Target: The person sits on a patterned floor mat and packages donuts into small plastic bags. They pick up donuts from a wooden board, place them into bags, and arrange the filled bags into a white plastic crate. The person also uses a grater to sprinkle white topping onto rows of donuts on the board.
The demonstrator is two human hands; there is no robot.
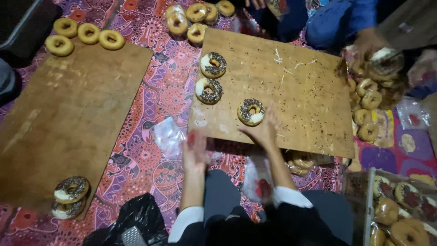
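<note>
My right hand [265, 129] reaches over the near edge of a wooden board [296, 95], fingers apart, right beside a sprinkle-topped donut [251, 112] without gripping it. Two more sprinkled donuts [213, 64] [209, 90] lie further left on that board. My left hand [195, 149] is blurred, hovering over the patterned mat next to a clear plastic bag [167, 135]; whether it holds anything is unclear.
A second wooden board [68, 114] lies at left with plain donuts [86, 34] at its far edge and two sprinkled donuts [70, 190] at its near corner. Another person's hands [368, 43] work over bagged donuts [366, 100] at right. A tray of donuts [400, 205] sits at bottom right.
</note>
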